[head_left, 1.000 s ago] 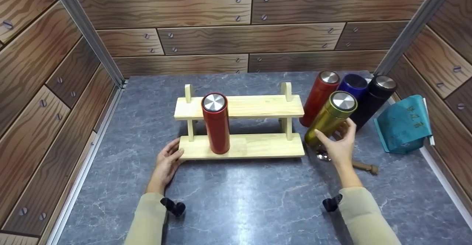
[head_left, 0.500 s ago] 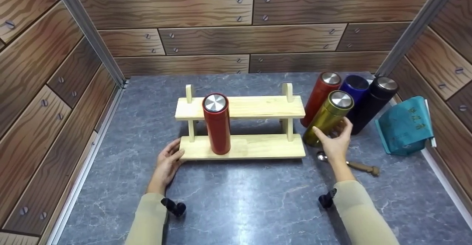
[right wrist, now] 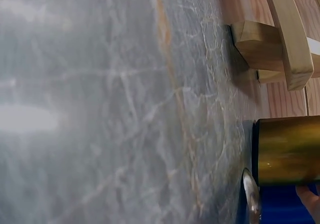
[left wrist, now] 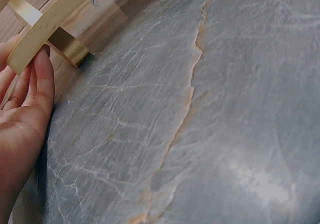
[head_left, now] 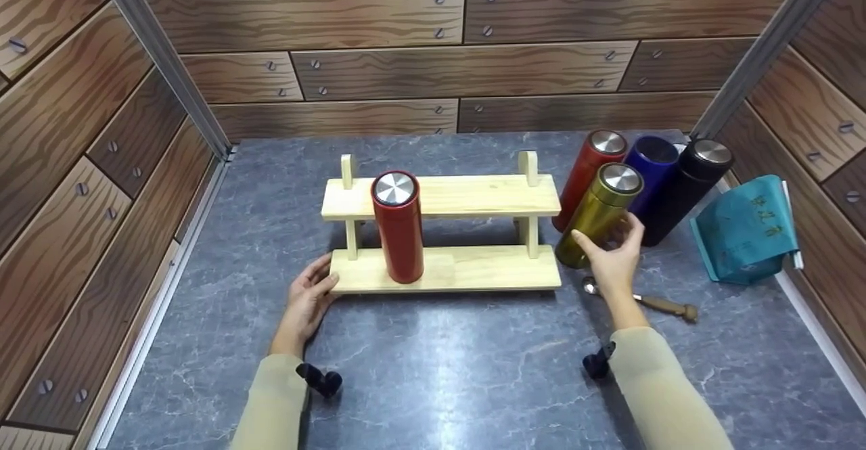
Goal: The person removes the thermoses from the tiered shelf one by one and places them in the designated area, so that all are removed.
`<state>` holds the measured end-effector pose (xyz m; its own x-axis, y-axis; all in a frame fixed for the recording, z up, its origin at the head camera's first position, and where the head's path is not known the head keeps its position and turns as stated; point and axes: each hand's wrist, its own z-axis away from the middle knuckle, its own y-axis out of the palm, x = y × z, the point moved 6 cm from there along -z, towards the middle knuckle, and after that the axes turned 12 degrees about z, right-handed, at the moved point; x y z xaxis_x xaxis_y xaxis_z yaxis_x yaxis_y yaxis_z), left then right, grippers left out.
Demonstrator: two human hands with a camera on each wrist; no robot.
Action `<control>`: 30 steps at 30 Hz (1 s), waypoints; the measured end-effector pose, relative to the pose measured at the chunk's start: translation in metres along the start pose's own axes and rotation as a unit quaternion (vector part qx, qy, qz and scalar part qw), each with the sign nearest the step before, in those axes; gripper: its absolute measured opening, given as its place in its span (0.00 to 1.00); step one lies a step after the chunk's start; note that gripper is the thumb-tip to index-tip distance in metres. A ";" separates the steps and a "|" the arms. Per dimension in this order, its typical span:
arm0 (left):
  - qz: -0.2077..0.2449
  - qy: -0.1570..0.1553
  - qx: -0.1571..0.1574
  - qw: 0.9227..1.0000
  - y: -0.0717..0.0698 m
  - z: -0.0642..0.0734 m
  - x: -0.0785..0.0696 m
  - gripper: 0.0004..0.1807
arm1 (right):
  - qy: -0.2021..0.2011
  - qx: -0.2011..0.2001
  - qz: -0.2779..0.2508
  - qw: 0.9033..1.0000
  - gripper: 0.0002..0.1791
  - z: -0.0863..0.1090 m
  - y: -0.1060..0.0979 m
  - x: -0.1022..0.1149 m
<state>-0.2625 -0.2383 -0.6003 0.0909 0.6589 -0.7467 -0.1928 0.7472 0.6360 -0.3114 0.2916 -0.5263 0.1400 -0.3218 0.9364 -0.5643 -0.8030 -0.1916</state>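
Note:
In the head view my left hand (head_left: 310,298) grips the left end of a two-tier wooden shelf (head_left: 500,267), thumb on top of the lower board. The left wrist view shows its fingers under that board (left wrist: 45,31). A red thermos (head_left: 403,240) stands upright on the lower board, left of the middle. My right hand (head_left: 616,264) holds a gold thermos (head_left: 595,213) low on its body, just right of the shelf. Its thumb is on the near side and the fingers wrap behind. In the right wrist view the gold thermos (right wrist: 287,151) has its base at the tabletop.
Behind the gold thermos stand another red thermos (head_left: 582,179), a blue one (head_left: 653,155) and a black one (head_left: 683,189). A teal pouch (head_left: 744,233) stands at the right wall. A spoon with a brown handle (head_left: 666,306) lies by my right wrist.
My right hand and the gold thermos have shifted slightly left and back, and the thermos leans less. More of the spoon shows. My left hand and the shelf have stayed put.

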 end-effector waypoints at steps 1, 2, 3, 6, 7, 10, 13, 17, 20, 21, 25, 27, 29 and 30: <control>0.002 0.000 -0.001 1.000 0.000 0.000 0.000 0.30 | -0.003 0.000 0.000 1.000 0.45 0.000 0.000 0.000; 0.002 0.000 0.000 1.000 0.000 0.000 0.000 0.30 | -0.006 0.000 0.000 1.000 0.45 0.001 0.000 0.001; 0.004 0.000 0.000 1.000 0.000 0.000 0.000 0.30 | -0.007 0.000 0.000 1.000 0.45 0.001 0.000 0.001; 0.010 0.000 0.004 1.000 0.000 0.001 0.000 0.30 | -0.018 0.005 -0.002 1.000 0.45 0.003 -0.001 0.002; 0.014 -0.001 0.004 1.000 0.000 0.001 0.000 0.30 | -0.020 0.008 -0.003 1.000 0.45 0.003 -0.002 0.003; 0.017 -0.003 0.005 1.000 -0.001 0.001 0.001 0.30 | -0.026 0.023 -0.007 0.999 0.43 0.007 -0.004 0.014; 0.019 -0.004 0.006 1.000 0.000 0.001 0.000 0.30 | -0.030 0.036 -0.015 0.999 0.40 0.013 -0.008 0.025; 0.015 -0.001 0.011 1.000 0.001 0.002 -0.001 0.30 | -0.026 0.039 -0.040 0.998 0.37 0.016 -0.012 0.027; 0.013 -0.003 0.009 1.000 0.001 0.002 -0.001 0.30 | -0.016 0.043 -0.043 0.998 0.36 0.018 -0.014 0.026; 0.013 -0.004 0.009 1.000 0.001 0.002 -0.001 0.30 | -0.011 0.044 -0.041 0.998 0.35 0.019 -0.014 0.026; 0.002 -0.004 0.007 1.000 0.000 0.002 -0.001 0.30 | 0.004 0.050 -0.036 0.998 0.34 0.023 -0.017 0.026; -0.002 -0.003 0.009 1.000 0.000 0.002 -0.001 0.31 | 0.008 0.050 -0.042 0.998 0.35 0.025 -0.019 0.028; -0.004 -0.001 0.011 1.000 0.001 0.002 -0.001 0.31 | 0.008 0.049 -0.042 0.998 0.34 0.027 -0.021 0.030; -0.005 -0.001 0.010 1.000 0.000 0.002 0.000 0.31 | 0.007 0.049 -0.043 0.998 0.34 0.029 -0.022 0.031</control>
<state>-0.2610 -0.2381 -0.5994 0.0937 0.6522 -0.7523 -0.1718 0.7549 0.6330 -0.2711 0.2844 -0.5017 0.1726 -0.2440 0.9543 -0.4680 -0.8728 -0.1385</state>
